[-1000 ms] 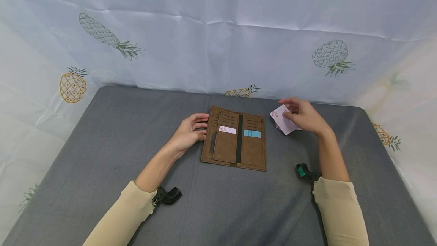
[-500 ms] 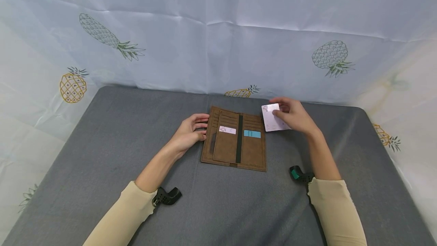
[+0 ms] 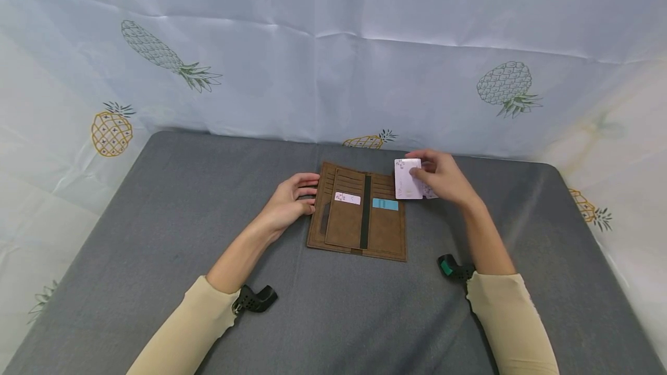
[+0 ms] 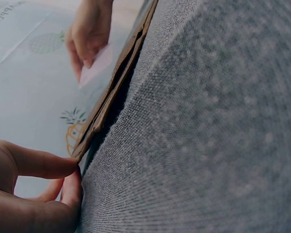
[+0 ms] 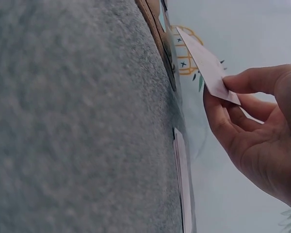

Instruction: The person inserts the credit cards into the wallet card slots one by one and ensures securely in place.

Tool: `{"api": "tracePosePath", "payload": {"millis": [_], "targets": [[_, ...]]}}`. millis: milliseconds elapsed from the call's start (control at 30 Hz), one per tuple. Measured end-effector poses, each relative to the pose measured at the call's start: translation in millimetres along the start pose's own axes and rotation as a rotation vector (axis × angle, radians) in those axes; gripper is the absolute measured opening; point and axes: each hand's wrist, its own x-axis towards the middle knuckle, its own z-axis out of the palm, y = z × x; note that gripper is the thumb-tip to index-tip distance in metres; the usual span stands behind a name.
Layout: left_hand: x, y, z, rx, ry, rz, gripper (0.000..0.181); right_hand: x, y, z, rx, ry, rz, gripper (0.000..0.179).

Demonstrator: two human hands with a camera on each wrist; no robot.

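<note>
A brown bifold wallet (image 3: 387, 233) lies spread out on the table, with a dark strap down its middle. A pink card (image 3: 347, 198) shows in a slot on its left half and a blue card (image 3: 385, 204) in one on its right. My left hand (image 3: 286, 201) pinches the wallet's left edge between thumb and fingers, as the left wrist view shows. Between thumb and fingertips, my right hand (image 3: 445, 179) holds another pink card (image 3: 406, 179) raised over the wallet's upper right corner. Under that hand, a small stack of cards (image 5: 183, 182) rests on the table.
A grey cloth covers the table (image 3: 172, 207), whose far edge meets a pale curtain (image 3: 323, 85) printed with pineapples. Black wrist cameras sit at both cuffs, the left camera (image 3: 255, 298) and the right camera (image 3: 455, 268) low over the cloth.
My right hand has lifted a pink card off the stack and moved left with it, turning it upright, to the wallet's upper right. The left hand and wallet have stayed in place.
</note>
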Motion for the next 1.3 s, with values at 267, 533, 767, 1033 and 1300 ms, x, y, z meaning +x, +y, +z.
{"api": "tracePosePath", "payload": {"millis": [267, 533, 767, 1033, 1300], "targets": [[0.3, 0.3, 0.1, 0.000, -0.005, 0.001, 0.074, 0.5, 0.7, 5.2, 0.002, -0.005, 0.005, 0.037], [-0.5, 0.2, -0.1, 0.004, -0.005, 0.001, 0.073, 1.6, -2.8, 10.9, 0.015, 0.000, 0.001, 0.036], [0.1, 0.0, -0.1, 0.001, -0.004, 0.005, 0.074, 2.7, -3.6, 15.2, 0.025, 0.010, -0.040, 0.034], [0.4, -0.2, -0.1, -0.005, -0.006, 0.007, 0.074, 3.6, -5.4, 19.9, 0.031, 0.034, -0.064, 0.033], [-0.4, 0.3, -0.3, -0.001, -0.004, 0.001, 0.074, 3.5, -7.8, 21.3, 0.082, 0.016, -0.067, 0.034]]}}
